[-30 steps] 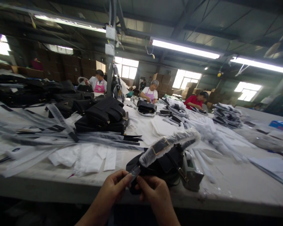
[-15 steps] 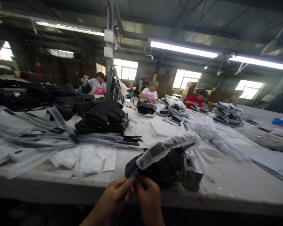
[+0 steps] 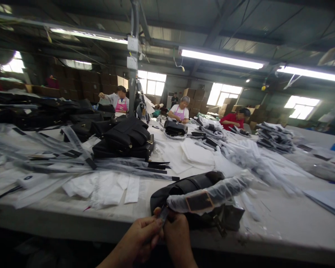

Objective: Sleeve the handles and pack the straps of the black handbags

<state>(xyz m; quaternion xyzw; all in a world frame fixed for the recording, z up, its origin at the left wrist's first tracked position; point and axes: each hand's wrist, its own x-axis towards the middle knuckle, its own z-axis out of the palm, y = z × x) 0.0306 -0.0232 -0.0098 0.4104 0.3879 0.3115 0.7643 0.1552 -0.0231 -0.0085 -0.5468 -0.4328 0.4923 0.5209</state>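
A black handbag (image 3: 184, 186) lies on its side at the table's front edge. Its strap (image 3: 229, 189), wrapped in clear plastic, slants across it, with a buckle (image 3: 200, 201) showing through the film. My left hand (image 3: 145, 234) pinches the narrow, plastic-covered lower end of the strap between thumb and fingers. Close against it, my right hand (image 3: 179, 232) is closed around the same end at the bag's near side; its fingertips are mostly hidden. Under the bag's right part stands a grey block (image 3: 236, 216).
Black bags (image 3: 123, 137) are piled to the left, with plastic-wrapped strips (image 3: 78, 145) before them. White sheets (image 3: 197, 154) and wrapped rolls (image 3: 248, 156) lie beyond the bag. Across the table work several people, one in a red top (image 3: 231, 120). A post (image 3: 133, 85) rises behind the pile.
The wrapped strap has tipped down to the right, uncovering more of the bag's top. Both hands keep their hold near the strap's end. The view has shifted slightly.
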